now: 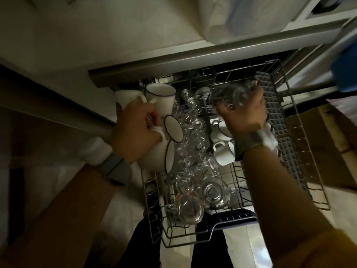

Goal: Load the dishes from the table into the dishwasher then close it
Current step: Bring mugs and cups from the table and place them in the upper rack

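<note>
Blurred by motion: clear glassware (236, 96) in right hand (244, 115). Hidden behind left hand (135, 130): mug handles. Cut off at right edge: blue object (345, 70).

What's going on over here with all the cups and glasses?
A person is loading a pulled-out dishwasher rack. The left hand grips several white mugs by their handles at the rack's left edge. The right hand holds clear glasses over the far part. Glass cups and small white cups already sit inside.
</note>
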### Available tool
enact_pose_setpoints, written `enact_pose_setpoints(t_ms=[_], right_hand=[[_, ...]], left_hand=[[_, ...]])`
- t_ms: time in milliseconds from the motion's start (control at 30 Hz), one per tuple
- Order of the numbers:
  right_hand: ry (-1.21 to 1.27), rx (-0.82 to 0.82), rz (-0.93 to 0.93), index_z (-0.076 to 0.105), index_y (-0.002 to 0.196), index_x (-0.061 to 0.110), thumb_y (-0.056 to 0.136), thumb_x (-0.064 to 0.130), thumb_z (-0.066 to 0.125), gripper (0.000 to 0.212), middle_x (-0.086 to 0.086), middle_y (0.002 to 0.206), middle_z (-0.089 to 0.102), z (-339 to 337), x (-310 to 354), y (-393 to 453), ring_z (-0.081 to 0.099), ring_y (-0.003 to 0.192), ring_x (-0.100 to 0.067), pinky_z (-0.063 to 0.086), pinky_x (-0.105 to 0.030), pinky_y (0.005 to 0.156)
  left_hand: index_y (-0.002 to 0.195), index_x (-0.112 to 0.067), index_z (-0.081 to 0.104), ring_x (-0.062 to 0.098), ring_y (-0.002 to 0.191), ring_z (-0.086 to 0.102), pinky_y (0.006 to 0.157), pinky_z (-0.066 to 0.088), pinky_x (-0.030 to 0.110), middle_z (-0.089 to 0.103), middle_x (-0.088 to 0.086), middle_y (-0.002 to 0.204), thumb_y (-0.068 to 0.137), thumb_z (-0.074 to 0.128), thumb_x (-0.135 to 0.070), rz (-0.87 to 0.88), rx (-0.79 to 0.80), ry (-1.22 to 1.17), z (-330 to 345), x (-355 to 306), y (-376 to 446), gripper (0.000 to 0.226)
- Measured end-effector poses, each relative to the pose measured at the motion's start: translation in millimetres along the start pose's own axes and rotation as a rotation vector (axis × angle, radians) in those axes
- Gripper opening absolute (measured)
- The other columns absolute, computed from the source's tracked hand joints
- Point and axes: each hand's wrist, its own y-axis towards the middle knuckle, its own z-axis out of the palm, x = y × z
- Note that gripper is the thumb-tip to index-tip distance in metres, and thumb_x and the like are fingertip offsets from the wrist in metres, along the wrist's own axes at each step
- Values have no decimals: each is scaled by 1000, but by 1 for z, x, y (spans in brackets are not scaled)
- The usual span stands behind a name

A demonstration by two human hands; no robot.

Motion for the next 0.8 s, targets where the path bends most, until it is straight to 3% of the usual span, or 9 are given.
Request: enact_pose_setpoints(t_ms=[133, 267, 367, 500, 633, 800], right_hand=[[184, 126, -71, 36, 126, 22, 59, 56, 79, 86, 1, 119, 54, -32, 5, -88, 56, 104, -17, 55, -41, 83], [136, 335, -109, 38, 133, 24, 59, 57, 79, 90, 7, 121, 51, -38, 13, -155, 51, 108, -10, 47, -26, 83], [2, 517, -243, 38, 135, 23, 58, 71, 63, 94, 2, 128, 51, -27, 15, -175, 48, 112, -14, 47, -35, 94], [-372, 639, -636, 33, 142, 24, 64, 68, 65, 95, -3, 142, 45, 3, 17, -181, 43, 128, -26, 26, -48, 112], [-570, 704, -912, 38, 141, 20, 62, 52, 77, 94, -14, 137, 50, 27, 18, -183, 49, 125, -36, 26, -59, 108], [-712, 835, -1035, 30, 146, 15, 79, 30, 66, 78, -16, 141, 41, 47, 23, -198, 38, 129, -37, 14, -60, 112]], left_hand=[[71, -15, 55, 9, 66, 39, 58, 26, 20, 42, -3, 79, 65, 72, 0, 61, -76, 63, -25, 0, 5, 23], [69, -17, 53, 21, 78, 46, 56, 23, 15, 45, 4, 82, 58, 72, 1, 159, -91, 93, -44, 4, 9, 28], [68, -18, 53, 17, 74, 45, 56, 26, 15, 45, 4, 82, 58, 71, 1, 190, -76, 79, -48, 5, 9, 28], [65, -24, 50, 15, 71, 45, 55, 25, 16, 45, 3, 82, 56, 64, -5, 235, -70, 42, -54, 9, 3, 26], [68, -21, 51, 13, 78, 43, 58, 23, 13, 45, 2, 85, 59, 65, -8, 241, -49, 49, -51, 12, -1, 21], [64, -22, 50, 10, 69, 40, 55, 31, 18, 44, -1, 83, 54, 63, -1, 208, -113, 49, -39, 19, -8, 27]])
